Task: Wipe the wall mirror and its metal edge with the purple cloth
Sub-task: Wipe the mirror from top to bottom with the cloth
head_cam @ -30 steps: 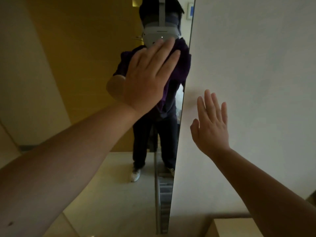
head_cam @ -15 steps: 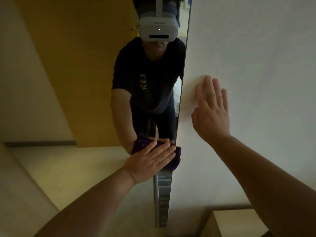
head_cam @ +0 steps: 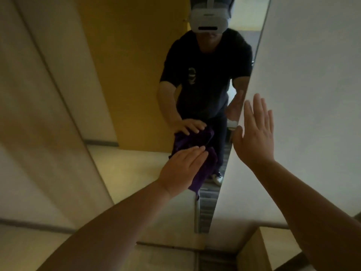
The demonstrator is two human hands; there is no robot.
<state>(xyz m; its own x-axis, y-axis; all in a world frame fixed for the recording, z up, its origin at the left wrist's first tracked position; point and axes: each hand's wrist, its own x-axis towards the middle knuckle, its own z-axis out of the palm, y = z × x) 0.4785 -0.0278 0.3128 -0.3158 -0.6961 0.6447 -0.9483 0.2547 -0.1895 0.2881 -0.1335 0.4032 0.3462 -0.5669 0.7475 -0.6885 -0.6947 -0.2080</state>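
Left grip (head_cam: pixel 180 170) presses purple cloth (head_cam: pixel 205 169) flat against mirror (head_cam: pixel 136 75).

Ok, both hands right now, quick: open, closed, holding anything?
Left hand: open, flat palm pressing the crumpled purple cloth against the wall mirror.
Right hand: open, fingers spread, holding nothing, at the white wall.

A glossy, smooth glass face is shown by the wall mirror (head_cam: pixel 136 94), with sharp reflections carried right up to its right edge. The purple cloth (head_cam: pixel 205 169) is seen as soft, matt, creased fabric. The wall (head_cam: pixel 312 75) beside is finished in matt, faintly grained paint.
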